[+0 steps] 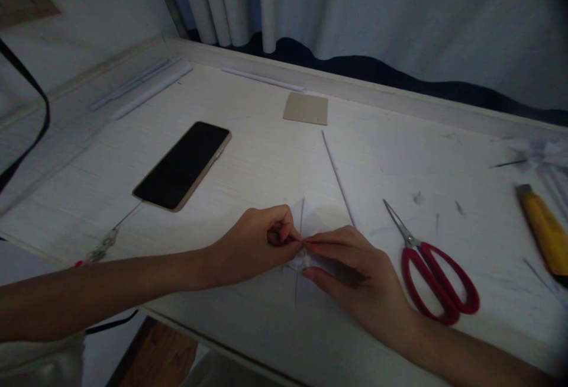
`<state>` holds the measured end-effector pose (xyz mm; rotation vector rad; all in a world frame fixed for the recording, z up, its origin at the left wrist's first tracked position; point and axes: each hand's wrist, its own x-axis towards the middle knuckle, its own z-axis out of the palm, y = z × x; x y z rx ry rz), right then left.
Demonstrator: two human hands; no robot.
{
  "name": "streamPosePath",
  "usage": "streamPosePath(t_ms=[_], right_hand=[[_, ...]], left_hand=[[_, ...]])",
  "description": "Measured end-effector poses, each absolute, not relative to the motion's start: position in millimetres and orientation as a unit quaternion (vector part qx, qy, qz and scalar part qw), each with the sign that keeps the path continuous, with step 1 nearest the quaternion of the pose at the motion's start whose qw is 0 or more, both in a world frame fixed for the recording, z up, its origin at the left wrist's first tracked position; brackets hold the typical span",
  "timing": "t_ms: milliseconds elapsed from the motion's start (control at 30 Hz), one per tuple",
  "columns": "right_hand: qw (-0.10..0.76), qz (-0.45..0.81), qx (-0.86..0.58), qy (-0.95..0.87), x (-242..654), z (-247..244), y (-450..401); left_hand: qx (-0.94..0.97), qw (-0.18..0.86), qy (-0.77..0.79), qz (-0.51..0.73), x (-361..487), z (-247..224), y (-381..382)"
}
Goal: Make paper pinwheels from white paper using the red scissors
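My left hand (261, 239) is closed in a pinch, thumb and forefinger together at the centre of a small folded white paper (310, 216). From the other side my right hand (355, 260) meets it, fingertips touching the left ones and thumb held slightly lower. A tiny pale piece (306, 258) shows between the right thumb and fingers; its kind is unclear. Thin creases or edges of the paper stick out above and below the fingers, which cover its middle. Just right of my right hand lie scissors (437, 280) with red handles, blades nearly closed.
A phone (183, 165) lies to the left, a beige card (306, 109) at the back. A thin white paper stick (338, 177) points toward my hands. More rolled paper sticks (153, 91) lie by the wall. At right are a yellow, dark-ended object (544, 230) and a white paper shape (544, 153).
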<state>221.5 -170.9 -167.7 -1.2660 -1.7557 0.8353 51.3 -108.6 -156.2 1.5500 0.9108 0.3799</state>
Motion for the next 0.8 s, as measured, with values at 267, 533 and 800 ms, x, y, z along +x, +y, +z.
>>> streamPosePath(t_ms=[267,533,800], right_hand=[[0.401,0.337,-0.500,-0.689,222.1,-167.7,-171.2],[0.386,0.330,-0.507,-0.696,223.2,-169.3,-172.5],[0.378,0.325,-0.503,-0.706,222.4,-169.0,-171.0]], left_hand=[[0.659,0.614,0.398,0.176,52.0,-155.4,-109.3],[0.661,0.606,0.411,0.163,51.9,-154.6,-109.6],[0.677,0.589,0.412,0.156,52.5,-155.0,-108.5]])
